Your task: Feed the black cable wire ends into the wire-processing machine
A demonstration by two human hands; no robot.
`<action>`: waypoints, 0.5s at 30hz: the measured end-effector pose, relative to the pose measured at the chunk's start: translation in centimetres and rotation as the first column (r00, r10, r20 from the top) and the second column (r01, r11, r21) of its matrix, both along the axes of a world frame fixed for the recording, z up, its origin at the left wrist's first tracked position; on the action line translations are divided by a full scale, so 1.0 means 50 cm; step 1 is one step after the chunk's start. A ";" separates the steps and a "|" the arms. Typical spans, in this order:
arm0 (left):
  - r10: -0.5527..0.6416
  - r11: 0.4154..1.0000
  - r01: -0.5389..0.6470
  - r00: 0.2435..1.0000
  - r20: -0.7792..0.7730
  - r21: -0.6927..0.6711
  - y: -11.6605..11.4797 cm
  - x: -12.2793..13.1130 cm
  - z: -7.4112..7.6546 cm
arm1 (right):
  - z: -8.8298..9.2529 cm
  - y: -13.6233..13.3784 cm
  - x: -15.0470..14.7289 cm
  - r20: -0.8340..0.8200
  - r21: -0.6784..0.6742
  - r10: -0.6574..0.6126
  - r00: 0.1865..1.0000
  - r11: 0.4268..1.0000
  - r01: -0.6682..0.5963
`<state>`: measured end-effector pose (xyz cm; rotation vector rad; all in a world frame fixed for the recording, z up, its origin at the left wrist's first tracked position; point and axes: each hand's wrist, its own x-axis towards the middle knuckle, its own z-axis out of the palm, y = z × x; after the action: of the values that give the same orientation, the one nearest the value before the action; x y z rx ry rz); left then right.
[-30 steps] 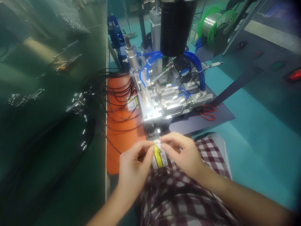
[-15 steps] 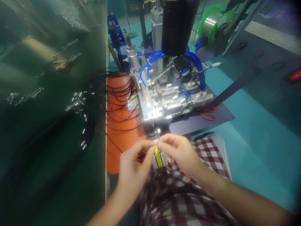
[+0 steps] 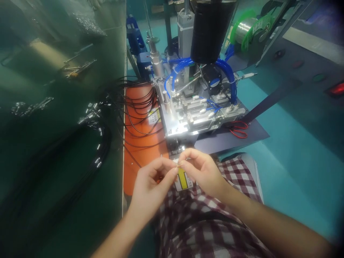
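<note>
My left hand (image 3: pixel 154 182) is closed in a pinch, thumb against forefinger. My right hand (image 3: pixel 201 172) pinches in the same way, its fingertips close to the left ones. Between the fingertips is something tiny and thin, too small to name. Both hands hover over a white label with a yellow arrow (image 3: pixel 183 179), at the front of the machine and above my checkered clothing (image 3: pixel 209 236). Just beyond the hands stands the metal machine (image 3: pixel 199 118), with blue air tubes (image 3: pixel 228 73) curving over it.
Black cables (image 3: pixel 139 122) cross an orange plate (image 3: pixel 134 154) on the left. A dark green work surface (image 3: pixel 80 200) carries a cable bundle with metal connector ends (image 3: pixel 91 113). A green wire spool (image 3: pixel 245 30), a black cylinder (image 3: pixel 211 32) and red wire loops (image 3: pixel 238 129) are around the machine.
The view has shifted slightly, so the machine sits a little farther right. My hands stay pinched together, the right fingers slightly higher and covering the arrow's tip.
</note>
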<state>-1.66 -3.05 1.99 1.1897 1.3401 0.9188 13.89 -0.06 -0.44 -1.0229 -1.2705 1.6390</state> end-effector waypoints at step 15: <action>0.123 0.992 -0.123 0.992 -0.002 -0.023 0.000 0.007 -0.001 | -0.015 -0.046 0.011 0.257 0.584 -0.290 0.922 0.807 0.092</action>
<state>-1.30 -3.05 1.97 1.0994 1.4342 0.9879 14.44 -2.38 -1.21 -1.0305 -1.6801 0.8537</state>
